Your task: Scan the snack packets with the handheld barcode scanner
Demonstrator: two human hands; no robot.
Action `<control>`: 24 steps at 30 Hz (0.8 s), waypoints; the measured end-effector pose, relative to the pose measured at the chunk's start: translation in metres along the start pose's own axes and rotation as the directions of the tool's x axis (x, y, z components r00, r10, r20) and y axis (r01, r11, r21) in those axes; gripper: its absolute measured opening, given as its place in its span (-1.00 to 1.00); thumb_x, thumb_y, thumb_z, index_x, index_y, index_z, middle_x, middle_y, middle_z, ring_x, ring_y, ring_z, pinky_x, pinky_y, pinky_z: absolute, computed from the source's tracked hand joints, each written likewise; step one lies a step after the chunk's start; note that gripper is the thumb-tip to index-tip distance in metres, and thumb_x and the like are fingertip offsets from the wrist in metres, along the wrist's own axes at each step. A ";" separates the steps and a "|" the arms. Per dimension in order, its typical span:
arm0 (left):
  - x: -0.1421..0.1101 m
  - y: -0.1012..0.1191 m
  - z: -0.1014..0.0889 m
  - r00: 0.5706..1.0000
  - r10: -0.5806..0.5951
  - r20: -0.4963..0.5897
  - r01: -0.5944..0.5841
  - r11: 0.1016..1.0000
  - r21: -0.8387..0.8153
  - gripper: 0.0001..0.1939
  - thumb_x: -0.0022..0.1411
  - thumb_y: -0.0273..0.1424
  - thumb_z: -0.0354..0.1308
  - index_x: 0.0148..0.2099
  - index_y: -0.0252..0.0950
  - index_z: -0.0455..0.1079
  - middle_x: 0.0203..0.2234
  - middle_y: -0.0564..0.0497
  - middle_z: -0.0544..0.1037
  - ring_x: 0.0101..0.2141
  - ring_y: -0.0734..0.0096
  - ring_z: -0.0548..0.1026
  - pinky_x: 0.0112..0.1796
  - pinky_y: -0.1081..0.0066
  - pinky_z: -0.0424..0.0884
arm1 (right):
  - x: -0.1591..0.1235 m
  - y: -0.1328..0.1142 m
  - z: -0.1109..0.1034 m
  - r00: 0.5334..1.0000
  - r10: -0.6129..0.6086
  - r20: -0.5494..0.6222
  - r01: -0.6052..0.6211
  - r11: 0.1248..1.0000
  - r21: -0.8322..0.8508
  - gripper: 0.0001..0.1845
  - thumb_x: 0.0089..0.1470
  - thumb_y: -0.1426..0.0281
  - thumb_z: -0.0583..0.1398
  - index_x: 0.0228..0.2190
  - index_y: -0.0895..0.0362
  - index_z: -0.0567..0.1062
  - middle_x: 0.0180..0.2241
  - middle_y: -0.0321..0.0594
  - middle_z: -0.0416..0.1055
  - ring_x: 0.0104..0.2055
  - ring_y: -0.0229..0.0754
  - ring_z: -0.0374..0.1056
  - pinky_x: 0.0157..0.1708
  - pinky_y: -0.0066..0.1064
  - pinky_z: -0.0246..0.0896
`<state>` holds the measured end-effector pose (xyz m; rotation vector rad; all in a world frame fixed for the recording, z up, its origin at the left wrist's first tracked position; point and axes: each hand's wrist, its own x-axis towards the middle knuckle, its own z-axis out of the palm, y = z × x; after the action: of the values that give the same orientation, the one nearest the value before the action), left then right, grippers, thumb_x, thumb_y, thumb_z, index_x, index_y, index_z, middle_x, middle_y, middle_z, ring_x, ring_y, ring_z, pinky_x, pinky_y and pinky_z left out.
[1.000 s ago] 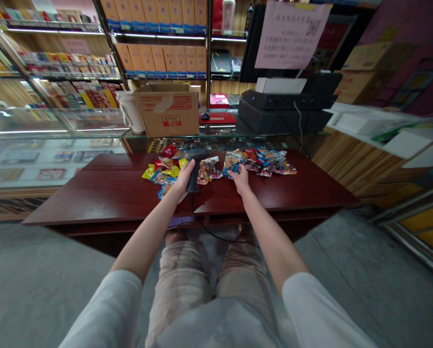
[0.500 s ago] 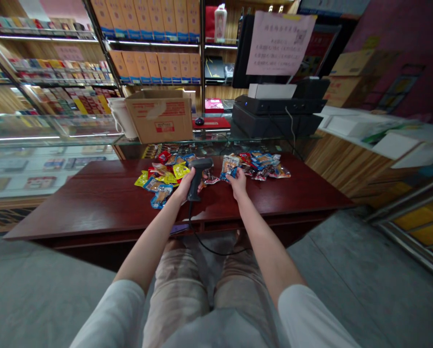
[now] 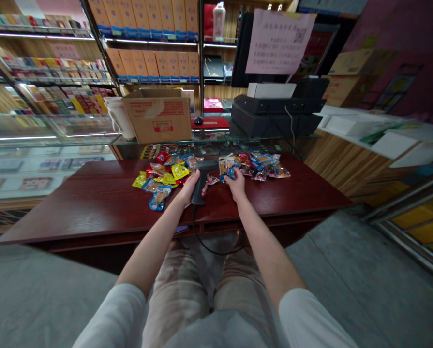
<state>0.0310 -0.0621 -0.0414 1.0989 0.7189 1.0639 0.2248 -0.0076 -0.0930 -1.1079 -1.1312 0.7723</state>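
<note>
My left hand (image 3: 189, 187) is closed round the grip of a black handheld barcode scanner (image 3: 202, 177), whose cable hangs off the front of the dark red table (image 3: 93, 203). The scanner's head points toward a blue and orange snack packet (image 3: 225, 167) that my right hand (image 3: 235, 183) pinches upright by its lower edge. A heap of yellow, red and blue snack packets (image 3: 161, 179) lies left of the scanner. A second heap of snack packets (image 3: 263, 164) lies right of my right hand.
Behind the table runs a glass counter (image 3: 56, 140) bearing a cardboard box (image 3: 158, 115), a white container (image 3: 119, 116) and a black register with printer (image 3: 274, 108). Shelves of boxed goods (image 3: 147, 38) fill the back wall. A wooden counter (image 3: 365, 145) stands at right.
The scanner in my left hand has tilted and shifted slightly right toward the packet. My right hand has lifted the packet off the heap and holds it in front of the scanner head.
</note>
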 end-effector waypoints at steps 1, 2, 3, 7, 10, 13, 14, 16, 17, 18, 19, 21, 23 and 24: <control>0.000 0.000 0.002 1.000 0.002 0.015 -0.002 1.000 0.011 -0.30 0.21 0.24 0.08 -0.15 -0.37 0.48 -0.72 0.06 0.36 -0.72 0.49 0.29 -0.66 0.48 0.16 | 0.000 0.000 0.000 1.000 -0.002 0.003 0.002 1.000 -0.016 -0.41 -0.10 0.39 0.26 0.04 0.17 0.43 -0.02 -0.06 0.53 0.00 -0.07 0.47 0.11 -0.14 0.35; 0.001 0.000 0.004 1.000 0.005 0.029 -0.006 1.000 0.021 -0.29 0.21 0.24 0.08 -0.13 -0.38 0.49 -0.72 0.06 0.36 -0.72 0.48 0.30 -0.67 0.48 0.16 | 0.000 0.000 0.000 1.000 -0.004 0.007 0.004 1.000 -0.031 -0.42 -0.09 0.38 0.25 0.04 0.18 0.43 -0.02 -0.06 0.53 0.00 -0.07 0.47 0.11 -0.14 0.35; 0.002 0.001 0.006 0.999 0.012 0.041 -0.013 1.000 0.029 -0.28 0.20 0.25 0.08 -0.12 -0.38 0.49 -0.72 0.05 0.36 -0.71 0.47 0.30 -0.66 0.47 0.16 | 0.000 0.000 0.000 1.000 -0.005 0.011 0.005 0.999 -0.043 -0.42 -0.09 0.38 0.25 0.04 0.18 0.43 -0.02 -0.06 0.53 -0.01 -0.08 0.47 0.11 -0.15 0.35; 0.006 0.001 0.013 0.998 0.047 0.042 -0.048 0.999 0.009 -0.27 0.20 0.24 0.09 -0.10 -0.40 0.49 -0.72 0.07 0.35 -0.71 0.48 0.29 -0.66 0.47 0.17 | -0.002 -0.001 -0.001 1.000 -0.016 0.015 0.016 1.000 -0.026 -0.45 -0.12 0.38 0.26 -0.01 0.19 0.45 -0.06 -0.06 0.54 -0.02 -0.06 0.48 0.10 -0.16 0.36; 0.007 0.001 0.015 0.997 0.063 0.035 -0.062 0.997 -0.052 -0.29 0.20 0.22 0.13 -0.06 -0.38 0.46 -0.70 0.10 0.35 -0.71 0.50 0.27 -0.65 0.47 0.21 | -0.004 -0.002 -0.002 0.999 -0.022 0.026 0.022 1.000 -0.008 -0.49 -0.12 0.36 0.27 -0.06 0.18 0.46 -0.09 -0.08 0.55 -0.04 -0.04 0.48 0.08 -0.16 0.37; 0.006 0.000 0.014 0.997 0.045 0.055 -0.041 0.997 -0.072 -0.28 0.16 0.23 0.15 -0.08 -0.38 0.45 -0.70 0.11 0.34 -0.71 0.50 0.29 -0.65 0.48 0.21 | -0.004 -0.003 -0.002 0.999 -0.014 0.035 0.015 1.000 -0.011 -0.48 -0.10 0.32 0.26 -0.04 0.17 0.45 -0.09 -0.08 0.55 -0.03 -0.04 0.47 0.07 -0.15 0.37; 0.006 -0.001 0.013 0.998 0.036 0.058 -0.032 0.997 -0.071 -0.28 0.17 0.24 0.14 -0.10 -0.38 0.45 -0.71 0.11 0.34 -0.70 0.50 0.29 -0.65 0.48 0.21 | -0.004 -0.003 -0.002 0.999 -0.012 0.039 0.012 1.000 -0.012 -0.46 -0.10 0.31 0.26 -0.02 0.17 0.44 -0.07 -0.08 0.54 -0.02 -0.04 0.47 0.08 -0.14 0.36; 0.005 -0.001 0.012 0.998 0.023 0.061 -0.019 0.998 -0.066 -0.29 0.20 0.25 0.09 -0.14 -0.38 0.45 -0.72 0.10 0.32 -0.70 0.50 0.29 -0.65 0.50 0.20 | -0.005 -0.003 -0.001 0.999 -0.009 0.041 0.009 1.000 -0.002 -0.40 -0.09 0.31 0.25 0.03 0.16 0.40 -0.03 -0.05 0.52 0.02 -0.03 0.45 0.09 -0.12 0.35; 0.005 -0.002 0.011 0.998 0.021 0.064 -0.017 0.998 -0.067 -0.30 0.22 0.25 0.07 -0.16 -0.37 0.45 -0.72 0.10 0.32 -0.70 0.51 0.28 -0.65 0.50 0.19 | -0.005 -0.003 -0.001 0.999 -0.002 0.042 0.001 1.000 0.023 -0.37 -0.08 0.31 0.23 0.08 0.13 0.36 -0.01 -0.05 0.50 0.03 -0.03 0.44 0.08 -0.12 0.35; 0.005 -0.002 0.010 0.997 0.023 0.069 -0.018 0.997 -0.072 -0.30 0.22 0.25 0.05 -0.17 -0.37 0.44 -0.72 0.10 0.31 -0.70 0.51 0.28 -0.65 0.51 0.19 | -0.005 -0.004 -0.001 0.999 0.017 0.044 -0.020 0.998 0.066 -0.35 -0.07 0.32 0.21 0.11 0.09 0.32 0.00 -0.08 0.49 0.03 -0.05 0.44 0.05 -0.12 0.36; 0.005 -0.003 0.009 0.997 0.025 0.077 -0.018 0.997 -0.081 -0.31 0.23 0.24 0.05 -0.18 -0.37 0.44 -0.72 0.10 0.31 -0.70 0.51 0.28 -0.65 0.51 0.19 | -0.005 -0.005 -0.001 0.997 0.055 0.046 -0.060 0.990 0.130 -0.34 -0.05 0.34 0.19 0.13 0.04 0.27 -0.03 -0.13 0.49 -0.02 -0.08 0.45 -0.02 -0.14 0.40; 0.006 -0.003 0.007 0.996 0.021 0.092 -0.012 0.995 -0.101 -0.31 0.23 0.24 0.05 -0.20 -0.36 0.44 -0.72 0.09 0.31 -0.70 0.52 0.27 -0.65 0.52 0.18 | -0.005 -0.008 -0.004 0.982 0.175 0.074 -0.190 0.935 0.300 -0.40 -0.02 0.39 0.15 0.10 -0.04 0.24 -0.17 -0.27 0.49 -0.25 -0.18 0.45 -0.24 -0.28 0.42; 0.006 -0.004 0.007 0.995 0.011 0.100 0.001 0.993 -0.118 -0.31 0.24 0.24 0.04 -0.20 -0.37 0.44 -0.73 0.10 0.31 -0.71 0.52 0.26 -0.66 0.52 0.18 | -0.006 -0.014 -0.009 0.938 0.299 0.178 -0.348 0.813 0.467 -0.60 0.03 0.42 0.11 -0.05 -0.04 0.28 -0.37 -0.38 0.41 -0.52 -0.29 0.27 -0.49 -0.47 0.27; 0.006 -0.004 0.007 0.994 0.005 0.105 0.008 0.992 -0.124 -0.31 0.24 0.24 0.04 -0.21 -0.37 0.44 -0.73 0.10 0.31 -0.71 0.52 0.26 -0.66 0.52 0.17 | -0.006 -0.018 -0.013 0.905 0.336 0.261 -0.425 0.732 0.532 -0.73 0.06 0.43 0.09 -0.15 -0.01 0.29 -0.45 -0.41 0.34 -0.60 -0.33 0.15 -0.57 -0.53 0.15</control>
<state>0.0406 -0.0592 -0.0428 1.0387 0.5617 1.0281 0.2344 -0.0220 -0.0783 -0.7643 -0.6965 1.4417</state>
